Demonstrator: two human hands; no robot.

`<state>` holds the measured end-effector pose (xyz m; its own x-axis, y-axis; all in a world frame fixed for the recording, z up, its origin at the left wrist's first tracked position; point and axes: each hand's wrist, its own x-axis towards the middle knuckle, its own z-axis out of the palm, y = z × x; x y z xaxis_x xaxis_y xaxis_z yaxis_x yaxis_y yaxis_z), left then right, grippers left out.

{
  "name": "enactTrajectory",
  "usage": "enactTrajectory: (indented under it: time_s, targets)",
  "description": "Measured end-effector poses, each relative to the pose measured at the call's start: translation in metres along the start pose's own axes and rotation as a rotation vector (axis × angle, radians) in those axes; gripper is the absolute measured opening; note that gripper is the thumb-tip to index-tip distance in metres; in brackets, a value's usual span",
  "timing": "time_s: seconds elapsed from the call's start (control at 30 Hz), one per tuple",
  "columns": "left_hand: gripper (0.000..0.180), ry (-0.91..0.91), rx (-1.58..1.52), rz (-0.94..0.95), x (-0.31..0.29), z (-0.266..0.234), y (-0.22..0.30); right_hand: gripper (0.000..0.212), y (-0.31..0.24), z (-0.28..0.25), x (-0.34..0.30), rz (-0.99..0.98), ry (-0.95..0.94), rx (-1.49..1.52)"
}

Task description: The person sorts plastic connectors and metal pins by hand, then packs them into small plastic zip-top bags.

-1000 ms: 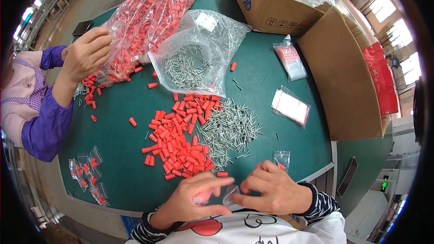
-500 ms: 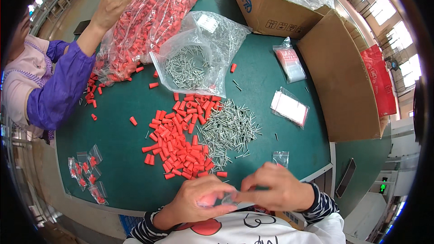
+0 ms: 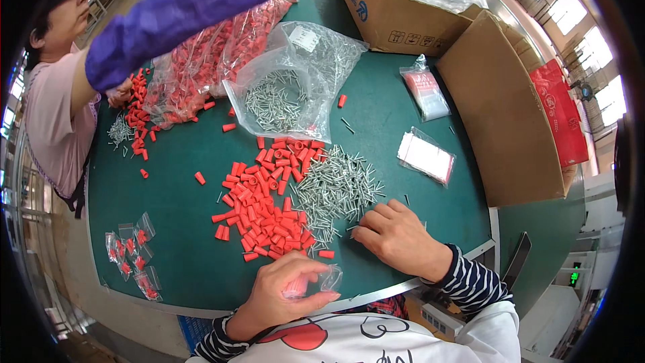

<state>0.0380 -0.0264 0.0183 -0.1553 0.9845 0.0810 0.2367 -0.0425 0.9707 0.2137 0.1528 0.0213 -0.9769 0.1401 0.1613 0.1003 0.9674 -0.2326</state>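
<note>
My left hand [image 3: 279,296] is closed round a small clear plastic bag [image 3: 330,277] near the table's front edge; something reddish shows between its fingers. The bag's mouth stands out past my thumb and fingertips. My right hand [image 3: 403,240] lies at the near right edge of a pile of silver screws [image 3: 339,185], fingers bent and drawn together. Its fingertips are partly hidden, so what they pinch is unclear. Left of the screws, touching them, spreads a heap of red tapered plastic caps [image 3: 259,212].
A large bag of red caps [image 3: 195,70] and an open bag of screws [image 3: 275,101] lie behind. Small filled bags [image 3: 138,255] lie front left, packets [image 3: 426,156] right. Cardboard box [image 3: 500,114] stands back right. A co-worker's purple sleeve [image 3: 181,17] crosses the far left.
My right hand has moved from beside the small bag up to the screw pile. My left hand keeps the bag. The co-worker's arm has swung right, from the cap bag to the cardboard box.
</note>
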Motion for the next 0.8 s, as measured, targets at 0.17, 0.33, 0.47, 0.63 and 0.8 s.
enactTrajectory:
  time_s: [0.17, 0.33, 0.47, 0.63, 0.8]
  targets:
    - [0.048, -0.005, -0.001, -0.016, -0.001, 0.003, 0.002, 0.007, -0.001, 0.0, 0.01, 0.017, -0.018, -0.024]
    - [0.047, 0.034, 0.032, 0.042, -0.001, 0.006, -0.005, 0.011, -0.007, -0.005, 0.023, -0.02, -0.191, -0.169]
    - [0.045, 0.124, -0.02, 0.023, 0.0, 0.008, -0.005, 0.011, -0.003, 0.007, 0.023, -0.012, -0.113, -0.087]
    - [0.045, 0.121, 0.017, 0.005, 0.001, 0.006, -0.007, 0.01, -0.012, -0.013, 0.012, 0.157, 0.201, 0.824]
    - [0.046, 0.149, -0.22, -0.072, -0.005, 0.012, -0.018, 0.019, -0.032, -0.015, 0.018, 0.095, 0.275, 1.05]
